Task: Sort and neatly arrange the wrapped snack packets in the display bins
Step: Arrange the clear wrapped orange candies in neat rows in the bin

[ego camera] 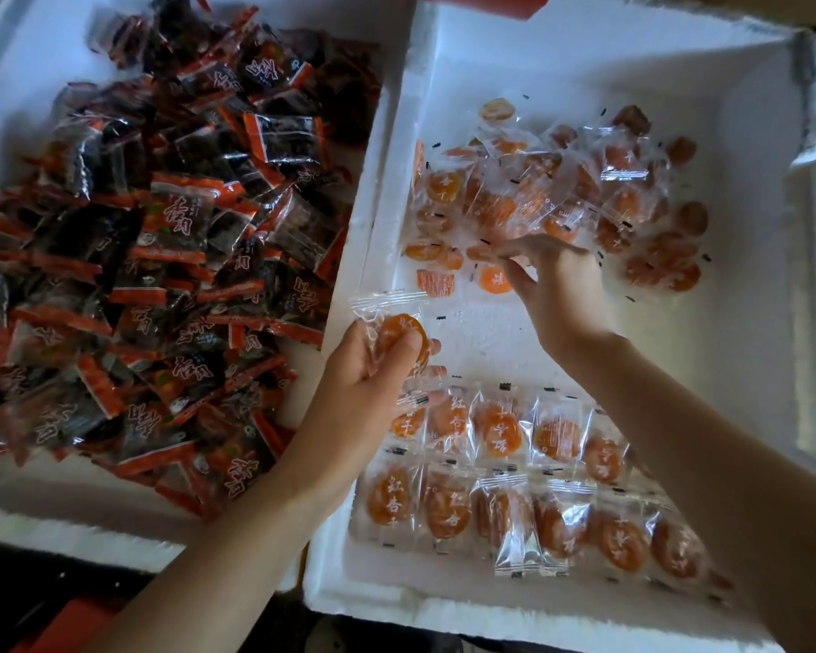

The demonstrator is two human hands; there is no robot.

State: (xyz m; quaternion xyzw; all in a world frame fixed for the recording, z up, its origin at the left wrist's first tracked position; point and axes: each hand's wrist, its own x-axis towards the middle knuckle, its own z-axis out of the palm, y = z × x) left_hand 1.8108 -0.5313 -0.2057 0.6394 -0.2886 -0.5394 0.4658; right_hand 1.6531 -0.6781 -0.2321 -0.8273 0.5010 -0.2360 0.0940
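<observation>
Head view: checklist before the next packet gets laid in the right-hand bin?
1. Left hand grips a clear-wrapped orange apricot packet: ok.
2. Right hand has pinched a packet from the loose pile of clear packets: cannot tell; its fingertips are at the pile's near edge.
3. Two neat rows of clear packets lie at the near side of the white foam right bin: ok.
4. Bare foam floor beyond those rows for another row: ok.
5. Dark red-trimmed packets arranged in the white foam left bin: not ok, a jumbled heap.
</observation>
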